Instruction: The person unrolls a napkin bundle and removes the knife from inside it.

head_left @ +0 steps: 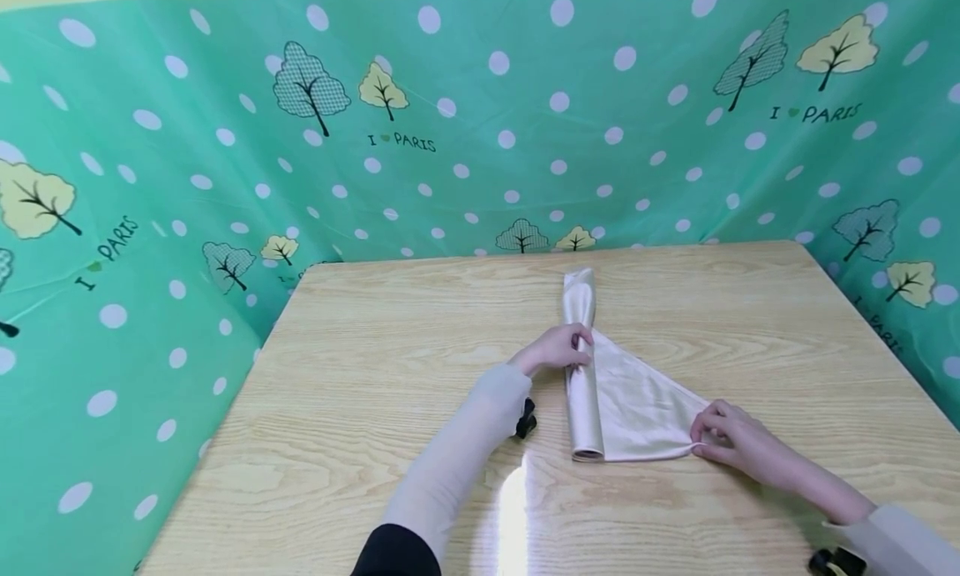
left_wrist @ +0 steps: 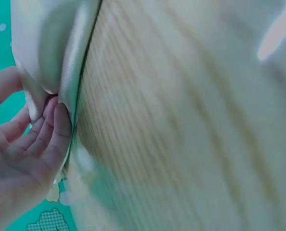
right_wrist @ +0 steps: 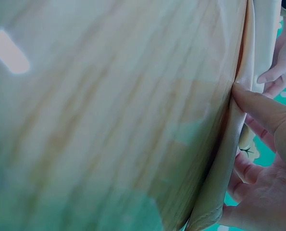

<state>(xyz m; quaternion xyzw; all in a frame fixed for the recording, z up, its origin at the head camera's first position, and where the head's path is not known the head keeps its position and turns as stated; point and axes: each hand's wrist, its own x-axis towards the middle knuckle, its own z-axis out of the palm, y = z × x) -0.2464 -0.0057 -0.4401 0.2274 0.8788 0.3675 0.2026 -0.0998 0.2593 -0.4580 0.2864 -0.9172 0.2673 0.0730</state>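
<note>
A pale, satiny cloth (head_left: 637, 405) lies on the table, its left part wound into a long roll (head_left: 583, 405) and its right part spread as a flat triangle with slight wrinkles. Partway up the roll, my left hand (head_left: 558, 347) grips it, thumb and fingers on either side. In the left wrist view the cloth (left_wrist: 46, 43) bunches in folds between those fingers. My right hand (head_left: 738, 443) pinches the triangle's right corner between thumb and fingers. The right wrist view shows that thumb on the cloth's edge (right_wrist: 222, 168), with the left hand (right_wrist: 282, 62) beyond.
A light wood-grain table (head_left: 360, 351) carries the cloth, with a bright glare streak near its front. Behind and at both sides hangs a green curtain (head_left: 465, 84) with white dots and printed trees. Black camera mounts sit at both wrists.
</note>
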